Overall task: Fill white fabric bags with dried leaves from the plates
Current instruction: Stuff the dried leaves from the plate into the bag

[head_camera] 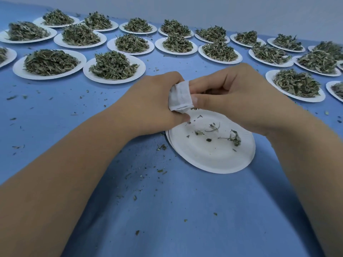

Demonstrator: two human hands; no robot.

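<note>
White fabric bag is being held just above the far rim of the near plate, between both hands. It is being gripped by the left hand, fingers curled round its body. Its mouth end is being pinched by the right hand, thumb pressed on the cloth. How full the bag is cannot be told, since most of it is being covered by the hands.

Progress, as a judgement: the near plate is being finished off, with only leaf scraps lying on it. It looks to be sitting on a stack of spent plates, so a few rounds are probably done. Most of the job is being left for later: heaped plates are being shown in rows across the far, left and right of the blue table cover, more than twenty, all full.

Room: open cover is being offered near, between the forearms, and left of the near plate. Far of the hands, the gap to the closest heaps is tight. The heap on the right is near the right wrist, so a spill is being risked there. The far edge is being closed off by the wall; the near edge is not being shown.
</note>
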